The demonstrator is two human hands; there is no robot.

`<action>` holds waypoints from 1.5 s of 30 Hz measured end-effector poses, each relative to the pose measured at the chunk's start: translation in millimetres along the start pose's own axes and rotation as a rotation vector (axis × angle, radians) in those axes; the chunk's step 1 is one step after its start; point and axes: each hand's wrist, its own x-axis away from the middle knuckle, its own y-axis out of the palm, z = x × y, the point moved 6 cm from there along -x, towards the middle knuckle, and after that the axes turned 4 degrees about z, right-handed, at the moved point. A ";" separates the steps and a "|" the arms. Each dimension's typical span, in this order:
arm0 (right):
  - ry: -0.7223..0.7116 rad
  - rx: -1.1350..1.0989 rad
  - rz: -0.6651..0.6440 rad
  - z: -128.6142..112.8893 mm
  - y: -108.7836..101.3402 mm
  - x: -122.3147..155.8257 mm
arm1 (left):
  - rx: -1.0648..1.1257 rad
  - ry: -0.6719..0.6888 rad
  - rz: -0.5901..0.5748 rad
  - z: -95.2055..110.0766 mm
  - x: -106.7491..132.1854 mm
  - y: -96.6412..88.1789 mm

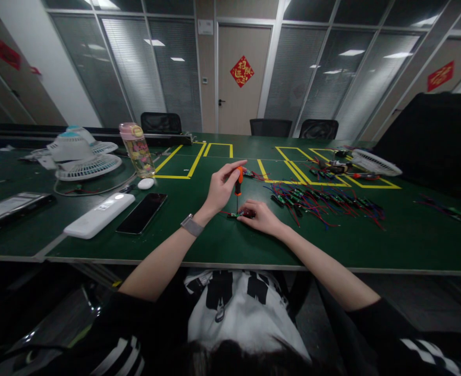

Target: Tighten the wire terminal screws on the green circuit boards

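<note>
My left hand (pixel 221 188) grips the orange and black handle of a screwdriver (pixel 239 183), which stands upright. The screwdriver's tip meets a small green circuit board (pixel 232 215) on the table. My right hand (pixel 260 214) is closed at the board's right end, its fingers pressing the board or a part joined to it; a dark piece shows under them. A second small board with red wires (pixel 250 174) lies just behind the screwdriver. To the right of my hands spreads a pile of wired circuit boards (pixel 317 200) with red and blue leads.
On the left of the green table (pixel 199 248) lie a phone (pixel 142 213), a white oblong device (pixel 99 215) and a round white case (pixel 146 184). Behind them stand a bottle (pixel 137 150) and a fan part (pixel 83 156). A white fan grille (pixel 375 162) lies far right.
</note>
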 end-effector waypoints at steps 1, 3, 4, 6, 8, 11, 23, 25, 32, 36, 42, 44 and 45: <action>0.001 0.001 0.001 0.2 0.1 0.0 | -0.004 0.002 0.005 -0.5 0.3 -0.1; 0.002 0.000 0.002 0.7 0.3 -0.2 | -0.023 0.016 0.018 -1.4 0.9 -0.7; 0.003 0.000 0.004 1.1 0.3 -0.3 | -0.033 0.023 0.024 -1.8 1.1 -1.0; 0.004 0.002 0.007 1.7 0.5 -0.5 | -0.039 0.027 0.014 -2.9 1.1 -0.4; 0.005 0.002 0.009 2.4 0.8 -0.6 | -0.006 0.019 -0.019 -3.8 0.7 1.5; 0.005 -0.009 0.007 2.8 1.3 -0.6 | 0.068 -0.013 -0.057 -4.8 0.2 3.6; -0.028 -0.015 0.010 0.2 1.5 0.1 | 0.083 -0.053 -0.049 -2.6 0.6 3.6; -0.022 -0.029 0.010 0.5 1.3 0.2 | 0.122 -0.059 -0.054 -3.6 0.7 4.0; -0.011 -0.060 0.005 -0.3 0.3 -0.4 | 0.133 -0.075 -0.043 -3.7 0.7 3.6; 0.005 -0.066 -0.008 -1.4 1.0 -1.3 | 0.143 -0.089 -0.048 -5.7 0.4 3.8; 0.000 -0.082 -0.001 -1.6 1.6 -1.4 | 0.114 -0.067 -0.025 -2.8 0.3 1.4; -0.003 -0.087 -0.001 -0.9 2.0 -1.1 | 0.069 -0.049 -0.012 -1.4 0.5 0.7; -0.002 -0.091 -0.001 -0.6 2.1 -1.0 | 0.049 -0.042 -0.008 -1.1 0.5 0.5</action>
